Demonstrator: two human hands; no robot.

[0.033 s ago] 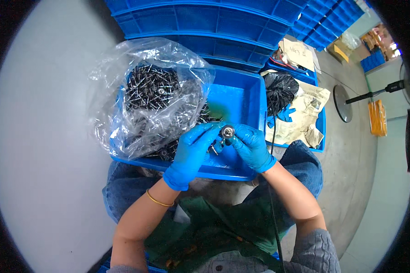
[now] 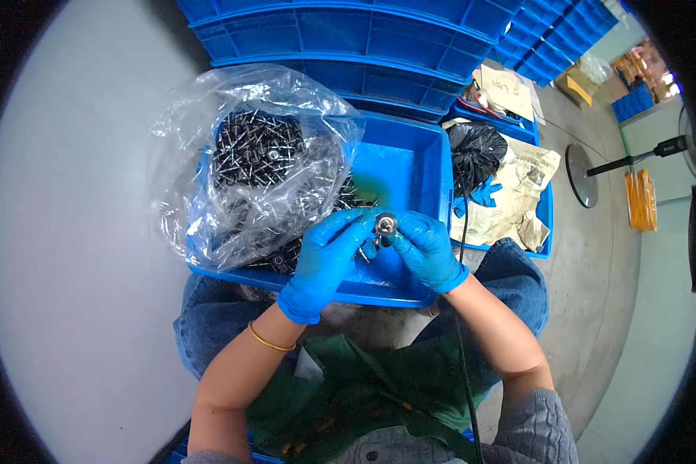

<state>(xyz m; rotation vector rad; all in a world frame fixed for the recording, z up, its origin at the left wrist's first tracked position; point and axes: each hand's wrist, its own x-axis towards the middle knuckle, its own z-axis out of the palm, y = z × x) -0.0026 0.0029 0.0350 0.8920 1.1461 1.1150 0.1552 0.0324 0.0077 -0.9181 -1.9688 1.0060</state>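
Both my hands wear wet-looking blue gloves and meet over the front of a blue plastic tray point(image 2: 410, 139). Between the fingertips of my left hand point(image 2: 325, 259) and my right hand point(image 2: 427, 254) is a small round metal part point(image 2: 386, 225), its shiny ringed end facing up. Fingers of both hands are closed around it from either side. A thin metal pin sticks out below my left fingers; whether it belongs to that part I cannot tell. Left of my hands, a see-through plastic bag point(image 2: 286, 209) in the tray holds many dark metal pin-like parts point(image 2: 259, 147).
Stacked blue crates point(image 2: 340, 39) rise behind the tray. To the right, a blue bin point(image 2: 545, 220) holds crumpled brown paper point(image 2: 518, 185), a black plastic bag point(image 2: 475, 151) and a blue glove point(image 2: 485, 193). A black cable point(image 2: 464, 348) hangs past my right forearm. A round stand base point(image 2: 580, 176) is on the floor.
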